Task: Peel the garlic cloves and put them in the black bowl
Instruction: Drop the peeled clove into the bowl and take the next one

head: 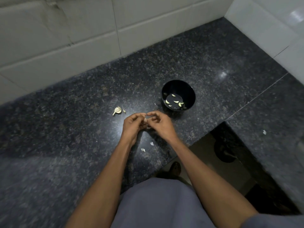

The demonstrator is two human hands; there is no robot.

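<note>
Head view, grip: left hand (133,125) and right hand (160,122) are meeting fingertip to fingertip, both curling round a small pale garlic clove (145,120), mostly hidden, likely so one steadies while the other picks skin.
Height: hands are hovering just above the dark speckled granite table (65,129), letting white papery skin scraps (143,149) fall beneath.
Bowl: round black bowl (189,89) is sitting just beyond the right hand, holding several peeled cloves (176,101), within easy reach.
Supply: pale broken garlic bulb (117,110) is waiting left of the hands.
</note>
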